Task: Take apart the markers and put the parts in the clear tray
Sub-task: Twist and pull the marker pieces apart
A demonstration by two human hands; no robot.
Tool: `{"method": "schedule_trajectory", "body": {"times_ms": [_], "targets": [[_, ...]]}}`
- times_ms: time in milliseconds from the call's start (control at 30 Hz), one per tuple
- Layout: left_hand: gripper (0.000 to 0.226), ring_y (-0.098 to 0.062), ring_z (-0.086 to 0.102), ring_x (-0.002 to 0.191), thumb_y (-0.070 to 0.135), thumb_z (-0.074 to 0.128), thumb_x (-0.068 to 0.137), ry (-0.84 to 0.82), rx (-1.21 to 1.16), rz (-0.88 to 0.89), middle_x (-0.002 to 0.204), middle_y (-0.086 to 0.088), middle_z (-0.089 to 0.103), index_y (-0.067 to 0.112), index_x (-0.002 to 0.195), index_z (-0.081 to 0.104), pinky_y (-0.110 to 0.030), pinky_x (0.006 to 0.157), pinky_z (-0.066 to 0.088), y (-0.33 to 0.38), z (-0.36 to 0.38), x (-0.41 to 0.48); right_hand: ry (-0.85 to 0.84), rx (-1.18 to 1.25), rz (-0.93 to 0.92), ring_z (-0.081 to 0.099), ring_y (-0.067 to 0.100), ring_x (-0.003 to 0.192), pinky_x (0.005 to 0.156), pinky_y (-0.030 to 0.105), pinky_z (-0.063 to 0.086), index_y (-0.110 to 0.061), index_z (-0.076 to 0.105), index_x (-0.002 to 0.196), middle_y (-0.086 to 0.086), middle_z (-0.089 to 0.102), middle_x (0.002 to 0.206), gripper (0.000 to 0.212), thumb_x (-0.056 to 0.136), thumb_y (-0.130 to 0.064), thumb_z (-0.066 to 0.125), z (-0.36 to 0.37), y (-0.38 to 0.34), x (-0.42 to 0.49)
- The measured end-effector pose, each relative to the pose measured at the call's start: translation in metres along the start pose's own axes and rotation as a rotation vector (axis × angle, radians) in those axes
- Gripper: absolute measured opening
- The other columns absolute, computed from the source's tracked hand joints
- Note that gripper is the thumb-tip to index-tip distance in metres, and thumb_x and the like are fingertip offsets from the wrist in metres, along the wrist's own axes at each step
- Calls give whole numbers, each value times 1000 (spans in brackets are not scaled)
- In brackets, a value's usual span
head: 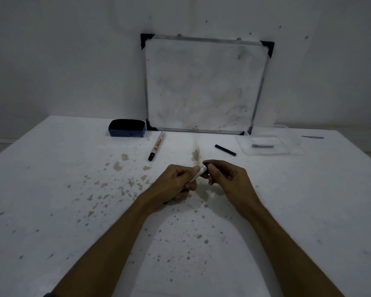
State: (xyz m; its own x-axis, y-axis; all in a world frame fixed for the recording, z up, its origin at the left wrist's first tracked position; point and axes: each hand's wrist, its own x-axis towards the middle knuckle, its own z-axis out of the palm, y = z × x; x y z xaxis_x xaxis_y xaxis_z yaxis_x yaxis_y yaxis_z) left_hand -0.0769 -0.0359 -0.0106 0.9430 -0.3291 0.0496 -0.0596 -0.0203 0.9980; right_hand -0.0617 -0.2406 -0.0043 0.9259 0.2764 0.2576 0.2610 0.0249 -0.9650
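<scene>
Over the middle of the table, my left hand (176, 183) grips the white barrel of a marker (196, 175). My right hand (225, 175) pinches the black end piece (206, 165) at the barrel's upper tip. A second whole marker (156, 145), white with a black cap, lies farther back on the left. A thin black stick-shaped part (225, 150) lies to the right of centre. The clear tray (287, 146) stands at the back right with one grey part (262, 145) inside.
A framed whiteboard (204, 86) leans against the wall at the back. A blue eraser (126, 128) sits to its left. The white table (73, 211) is speckled with brown stains. A grey strip (312, 137) lies beyond the tray.
</scene>
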Motion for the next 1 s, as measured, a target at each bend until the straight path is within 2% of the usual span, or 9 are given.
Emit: {"method": "schedule_trajectory", "body": {"times_ms": [133,233,367,467,600,667,733,900,1000], "targets": [[45,-11,46,47,54,49,105,62,1,-60,63,5,56,21,104,79,-25,43,36,7,8,1,88,-82,19,72,4,77,72,19,58,-23,76,119,-10,81,96,24,99,-32,67,10,3,2],[50,-20,65,55,53,42,107,91,216,-117,71,-8,73,25,88,78,-31,52,53,17,1,-7,149,-128,32,70,-2,73,67,13,54,-27,78,112,-20,78,86,18,98,-34,69,11,5,5],[27,0,71,74,33,52,108,171,607,-54,97,9,76,28,129,68,-22,67,56,25,-26,-22,220,-106,51,69,-4,70,62,11,53,-32,75,105,-11,77,80,10,97,-36,69,39,-3,14],[32,7,63,81,31,61,104,334,794,-6,110,4,77,27,134,69,-14,70,48,31,-51,-36,199,-81,47,68,-7,70,58,8,51,-32,73,101,-6,75,88,5,98,-32,69,74,-11,27],[32,-4,66,85,36,69,98,527,854,-58,113,-1,79,22,127,75,-17,75,48,31,-79,-51,135,-246,66,69,2,83,67,15,53,-25,74,115,-9,74,102,30,98,-47,63,93,-9,42],[33,-11,69,89,33,72,97,682,841,-102,113,-4,80,15,124,77,-24,82,52,28,-92,-51,75,-532,23,65,11,99,82,26,54,-22,66,130,-3,68,114,43,99,-51,58,85,6,41],[32,-19,72,94,31,72,96,840,827,-147,111,-8,80,11,120,78,-31,89,57,26,-102,-45,40,-848,-88,57,23,113,97,38,45,-18,63,132,5,65,123,45,99,-47,60,76,26,36],[30,-31,74,88,31,67,97,978,938,-287,91,-13,80,6,95,82,-39,82,60,14,-111,-19,39,-1029,-216,55,26,108,92,41,41,-20,68,123,5,64,119,46,90,-51,66,71,44,36],[30,-33,70,97,34,66,97,1038,1024,-325,97,-13,79,8,98,81,-41,87,56,4,-112,-8,48,-1030,-219,54,25,107,91,42,42,-21,69,120,4,63,117,45,89,-53,66,71,46,38]]}}
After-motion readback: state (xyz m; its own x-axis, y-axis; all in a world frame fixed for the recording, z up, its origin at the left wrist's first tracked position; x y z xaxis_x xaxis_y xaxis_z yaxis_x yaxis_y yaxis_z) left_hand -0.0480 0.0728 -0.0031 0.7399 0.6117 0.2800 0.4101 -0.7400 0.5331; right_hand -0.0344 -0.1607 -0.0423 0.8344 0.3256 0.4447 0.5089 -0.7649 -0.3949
